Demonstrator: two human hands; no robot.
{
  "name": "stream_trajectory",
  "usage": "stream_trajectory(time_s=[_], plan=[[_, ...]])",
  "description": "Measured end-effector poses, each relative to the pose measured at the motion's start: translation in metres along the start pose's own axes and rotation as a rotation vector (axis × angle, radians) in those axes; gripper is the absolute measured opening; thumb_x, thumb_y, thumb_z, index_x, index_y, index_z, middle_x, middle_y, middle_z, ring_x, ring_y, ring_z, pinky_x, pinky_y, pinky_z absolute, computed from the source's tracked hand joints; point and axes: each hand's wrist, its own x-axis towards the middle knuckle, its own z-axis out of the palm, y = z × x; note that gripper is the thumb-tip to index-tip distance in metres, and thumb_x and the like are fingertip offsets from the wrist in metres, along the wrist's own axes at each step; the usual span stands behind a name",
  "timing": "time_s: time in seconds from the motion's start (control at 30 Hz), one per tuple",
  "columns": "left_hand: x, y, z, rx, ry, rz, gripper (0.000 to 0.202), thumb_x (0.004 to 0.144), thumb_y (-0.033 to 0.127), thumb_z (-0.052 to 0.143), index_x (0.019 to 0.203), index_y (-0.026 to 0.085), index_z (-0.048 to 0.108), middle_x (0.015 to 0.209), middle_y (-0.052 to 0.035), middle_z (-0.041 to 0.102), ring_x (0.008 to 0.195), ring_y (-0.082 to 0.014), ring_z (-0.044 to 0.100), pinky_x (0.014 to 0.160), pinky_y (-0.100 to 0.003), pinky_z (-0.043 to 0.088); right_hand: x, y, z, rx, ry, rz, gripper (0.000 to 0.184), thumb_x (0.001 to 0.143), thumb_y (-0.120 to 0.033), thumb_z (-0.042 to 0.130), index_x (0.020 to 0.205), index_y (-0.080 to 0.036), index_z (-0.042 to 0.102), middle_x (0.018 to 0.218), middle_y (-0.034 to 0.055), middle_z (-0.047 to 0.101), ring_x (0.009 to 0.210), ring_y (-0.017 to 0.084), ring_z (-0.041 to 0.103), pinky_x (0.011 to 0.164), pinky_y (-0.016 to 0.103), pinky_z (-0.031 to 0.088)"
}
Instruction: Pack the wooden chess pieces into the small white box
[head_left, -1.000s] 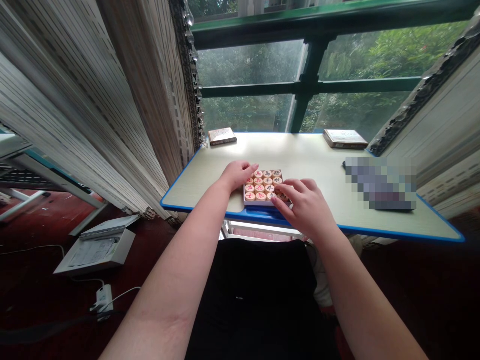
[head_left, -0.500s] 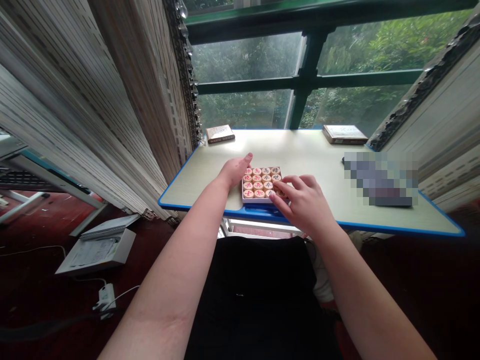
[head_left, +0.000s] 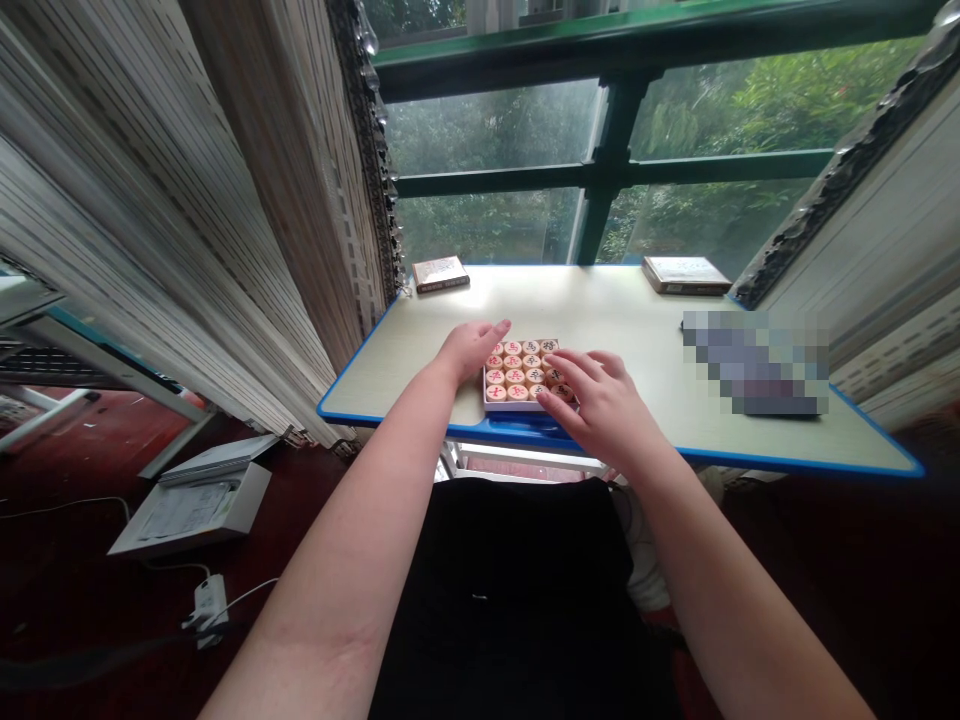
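A shallow white box (head_left: 517,407) near the desk's front edge holds rows of round wooden Chinese chess pieces (head_left: 514,377), red characters on the left, black on the right. My left hand (head_left: 472,350) rests against the box's far left corner, thumb stretched out over the rim; its other fingers are mostly hidden. Over the right side of the box lies my right hand (head_left: 600,395), fingers spread and bent. Its fingertips touch the black pieces and cover some of them. I see no piece lifted between the fingers.
On the desk (head_left: 397,370), a small flat box (head_left: 441,275) stands at the back left and another (head_left: 686,275) at the back right. A blurred-out dark object (head_left: 754,365) lies on the right. Curtains (head_left: 300,200) flank the window.
My left thumb has lowered and tilted right over the box corner. My right fingers have shifted slightly, with the index finger farther forward on the black pieces. The view has tipped slightly.
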Motion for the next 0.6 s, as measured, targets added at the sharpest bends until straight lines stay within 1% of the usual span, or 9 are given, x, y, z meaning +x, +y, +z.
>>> stream_trajectory(time_s=[0.1,0.27,0.4,0.6], plan=[[-0.0012,0.0007,-0.0002,0.027,-0.014,-0.002,0.049,0.073,0.063,0.047,0.065,0.015,0.057,0.058,0.0012,0.054,0.060,-0.0136,0.047,0.058,-0.026,0.035,0.0012,0.0004,0.0009,-0.005,-0.051,-0.012,0.047,0.089,-0.048,0.042,0.123,-0.019,0.056,0.130,0.0070,0.055,0.114,0.029,0.044,0.101,0.045,0.032],[-0.0021,0.0024,-0.0019,0.060,-0.021,-0.003,0.049,0.074,0.062,0.046,0.068,0.015,0.060,0.061,0.0004,0.058,0.062,-0.0144,0.050,0.058,-0.026,0.036,0.0028,0.0003,0.0010,-0.017,-0.108,0.014,0.048,0.090,-0.050,0.039,0.122,-0.020,0.057,0.130,0.0078,0.055,0.116,0.028,0.045,0.103,0.047,0.030],[-0.0023,0.0030,-0.0027,0.070,-0.026,-0.001,0.049,0.074,0.062,0.046,0.067,0.015,0.060,0.061,0.0000,0.059,0.062,-0.0146,0.051,0.058,-0.026,0.036,0.0038,-0.0001,0.0000,-0.014,-0.127,0.014,0.049,0.090,-0.050,0.039,0.121,-0.017,0.058,0.131,0.0067,0.054,0.117,0.028,0.043,0.105,0.044,0.029],[-0.0008,0.0007,-0.0017,0.081,-0.029,0.000,0.050,0.074,0.063,0.046,0.067,0.015,0.060,0.059,0.0003,0.059,0.062,-0.0149,0.051,0.059,-0.027,0.037,0.0034,0.0010,0.0006,0.022,-0.122,0.027,0.049,0.089,-0.050,0.041,0.119,-0.017,0.058,0.131,0.0059,0.055,0.116,0.027,0.043,0.106,0.043,0.030]])
